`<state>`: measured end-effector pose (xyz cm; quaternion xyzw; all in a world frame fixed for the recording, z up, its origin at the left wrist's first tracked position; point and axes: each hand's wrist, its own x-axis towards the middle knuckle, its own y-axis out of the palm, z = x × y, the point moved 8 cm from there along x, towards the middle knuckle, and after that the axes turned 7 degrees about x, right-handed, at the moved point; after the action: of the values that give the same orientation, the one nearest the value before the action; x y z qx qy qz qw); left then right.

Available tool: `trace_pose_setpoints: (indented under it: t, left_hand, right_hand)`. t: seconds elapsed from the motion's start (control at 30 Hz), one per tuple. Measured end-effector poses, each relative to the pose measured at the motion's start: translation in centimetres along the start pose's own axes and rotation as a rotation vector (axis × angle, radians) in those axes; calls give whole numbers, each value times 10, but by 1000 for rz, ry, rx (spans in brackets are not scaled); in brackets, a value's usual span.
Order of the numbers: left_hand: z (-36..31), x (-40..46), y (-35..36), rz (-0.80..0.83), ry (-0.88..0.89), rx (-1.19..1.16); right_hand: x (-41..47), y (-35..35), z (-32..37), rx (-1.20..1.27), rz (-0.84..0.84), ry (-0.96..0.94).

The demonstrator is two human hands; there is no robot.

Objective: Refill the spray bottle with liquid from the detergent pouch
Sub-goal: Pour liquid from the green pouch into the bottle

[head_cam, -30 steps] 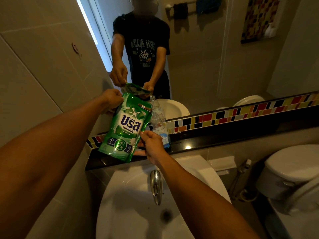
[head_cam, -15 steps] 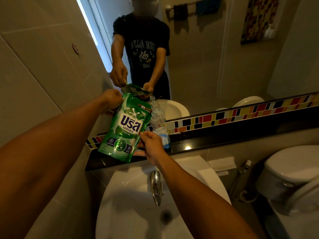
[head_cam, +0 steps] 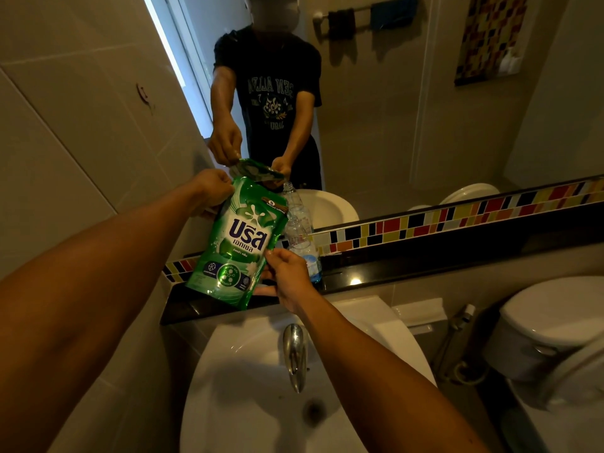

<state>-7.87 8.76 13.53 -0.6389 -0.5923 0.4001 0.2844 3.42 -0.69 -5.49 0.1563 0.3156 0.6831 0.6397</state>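
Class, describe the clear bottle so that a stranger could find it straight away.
Start at the white sink and look up to the black ledge under the mirror. The clear bottle stands there, just right of the green pouch held in both hands. It alone is see-through, capless, with blue near its base.

You face a mirror (head_cam: pixel 408 109) above a black ledge (head_cam: pixel 457 256) with a multicoloured tile strip (head_cam: pixel 457 215); white basin (head_cam: pixel 248 387) at bottom centre, toilet (head_cam: pixel 555 322) lower right, beige wall tiles (head_cam: pixel 65 125) at left.

The green pouch (head_cam: pixel 237 243) hides the clear bottle's (head_cam: pixel 302 237) left side and the left hand's (head_cam: pixel 211 188) fingers.
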Motion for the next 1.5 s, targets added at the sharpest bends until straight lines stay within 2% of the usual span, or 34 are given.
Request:
trace_pose_setpoints:
  t: [1.5]
  left_hand:
    - [-6, -6, -4, 4, -1, -4]
  right_hand:
    - [-14, 10, 9, 49, 7, 2]
